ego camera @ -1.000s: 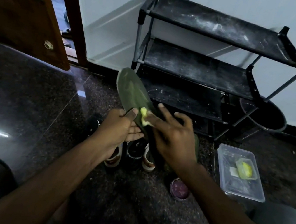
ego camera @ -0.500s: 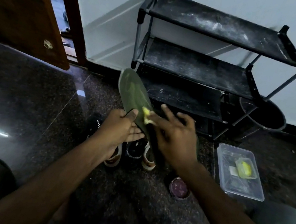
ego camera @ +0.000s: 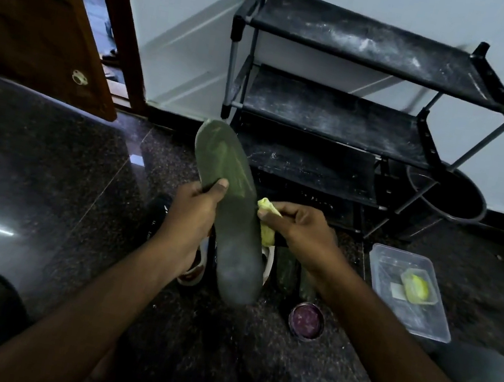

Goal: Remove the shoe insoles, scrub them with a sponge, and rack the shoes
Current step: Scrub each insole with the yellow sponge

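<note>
The left hand [ego camera: 196, 211] grips the green insole [ego camera: 230, 217] by its edge, held above the shoes [ego camera: 195, 267] before the rack [ego camera: 338, 118]. The right hand [ego camera: 300, 231] clutches the yellow sponge [ego camera: 267, 223] against the insole's right edge.

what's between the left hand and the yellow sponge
The green insole, gripped by the left hand, with the sponge at its right edge, in the head view.
</note>
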